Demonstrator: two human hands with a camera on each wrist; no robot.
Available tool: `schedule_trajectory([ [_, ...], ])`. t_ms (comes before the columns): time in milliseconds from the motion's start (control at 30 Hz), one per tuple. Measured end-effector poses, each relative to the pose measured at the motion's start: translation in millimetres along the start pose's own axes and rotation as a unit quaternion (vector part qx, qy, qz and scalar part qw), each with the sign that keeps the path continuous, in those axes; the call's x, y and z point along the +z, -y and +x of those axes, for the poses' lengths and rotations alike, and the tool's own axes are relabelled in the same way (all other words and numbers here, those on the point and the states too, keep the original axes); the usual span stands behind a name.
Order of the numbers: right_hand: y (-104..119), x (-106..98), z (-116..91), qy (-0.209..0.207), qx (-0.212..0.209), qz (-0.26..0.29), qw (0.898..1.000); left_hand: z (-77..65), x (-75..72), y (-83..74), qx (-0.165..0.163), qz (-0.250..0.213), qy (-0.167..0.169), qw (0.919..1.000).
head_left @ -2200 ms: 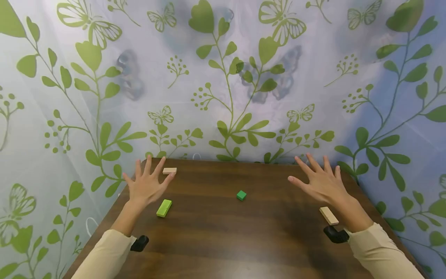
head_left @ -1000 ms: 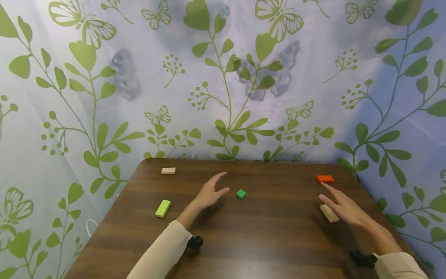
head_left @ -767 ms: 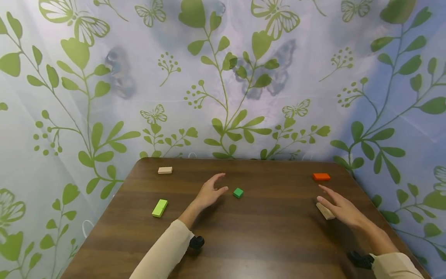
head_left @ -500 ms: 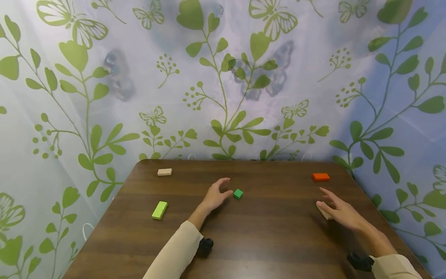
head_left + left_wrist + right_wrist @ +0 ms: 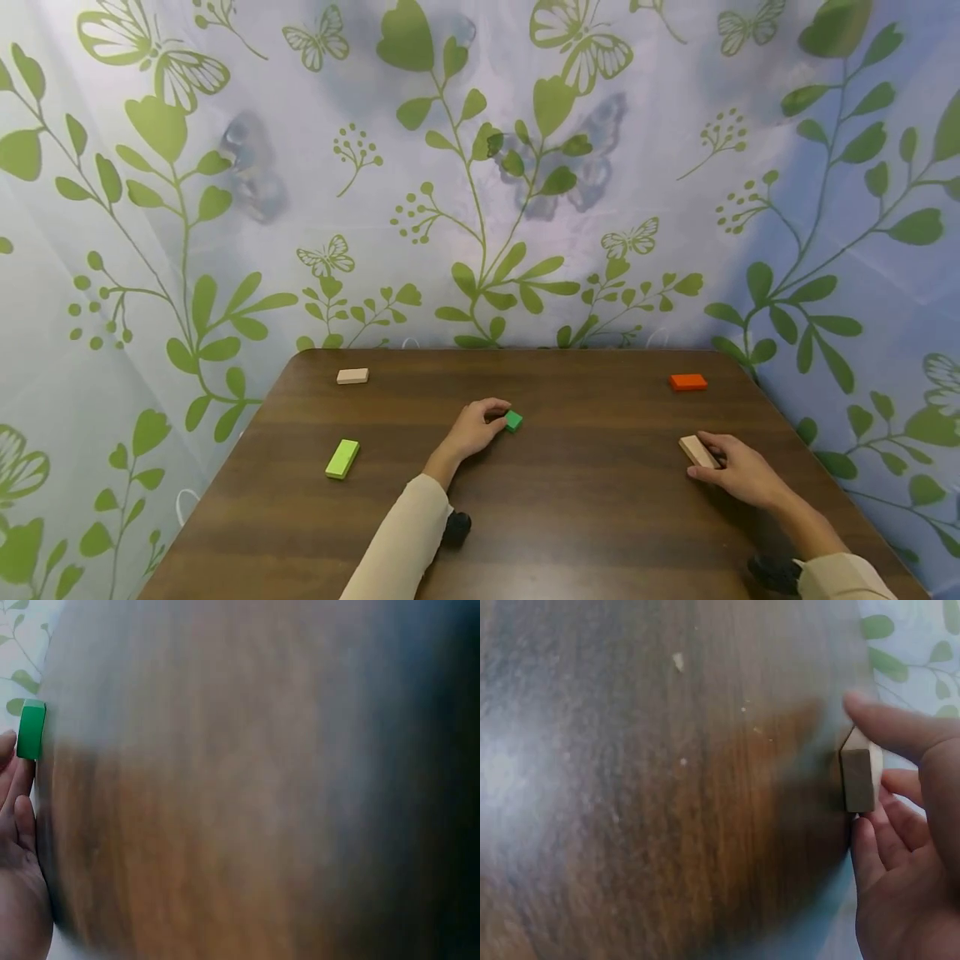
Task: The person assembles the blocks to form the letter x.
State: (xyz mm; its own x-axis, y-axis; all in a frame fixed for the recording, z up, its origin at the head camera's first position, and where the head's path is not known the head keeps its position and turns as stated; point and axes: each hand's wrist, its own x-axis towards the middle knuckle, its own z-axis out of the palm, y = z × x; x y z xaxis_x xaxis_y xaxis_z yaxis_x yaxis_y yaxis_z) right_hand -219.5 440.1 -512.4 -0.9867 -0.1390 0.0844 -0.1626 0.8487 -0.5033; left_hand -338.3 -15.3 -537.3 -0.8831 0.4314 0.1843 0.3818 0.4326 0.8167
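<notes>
In the head view my left hand [image 5: 474, 429] reaches to the middle of the table, thumb and index finger at the near-left side of a small green block [image 5: 513, 421]. From the left wrist, the green block [image 5: 31, 730] shows at the fingertips, standing by the table's edge line. My right hand [image 5: 742, 471] curls over a plain wooden block [image 5: 697, 451], thumb on its near side and fingers on its far side. The right wrist view has the wooden block [image 5: 859, 776] between thumb and fingers. Both blocks sit low at the tabletop.
On the brown table [image 5: 570, 517] lie a lime green block [image 5: 342, 459] at the left, a pale wooden block [image 5: 352, 377] at the back left and an orange-red block [image 5: 688, 382] at the back right. A leaf-patterned curtain [image 5: 315, 167] hangs behind the table.
From being spread wide over the table's sides, my left hand has come inward to the green block. The right hand has lowered and closed around the wooden block; the orange-red block has come into view.
</notes>
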Motion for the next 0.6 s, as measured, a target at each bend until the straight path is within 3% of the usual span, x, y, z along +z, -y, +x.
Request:
schedule_trajectory([
  [267, -1.9, 0.8, 1.8, 0.0, 0.024, 0.005, 1.0, -2.3, 1.9, 4.6, 0.022, 0.022, -0.003, 0.9995],
  [600, 3.8, -6.1, 6.7, 0.012, 0.047, 0.02, 0.999, -2.3, -3.8, 0.5, 0.003, 0.013, 0.02, 0.9997],
])
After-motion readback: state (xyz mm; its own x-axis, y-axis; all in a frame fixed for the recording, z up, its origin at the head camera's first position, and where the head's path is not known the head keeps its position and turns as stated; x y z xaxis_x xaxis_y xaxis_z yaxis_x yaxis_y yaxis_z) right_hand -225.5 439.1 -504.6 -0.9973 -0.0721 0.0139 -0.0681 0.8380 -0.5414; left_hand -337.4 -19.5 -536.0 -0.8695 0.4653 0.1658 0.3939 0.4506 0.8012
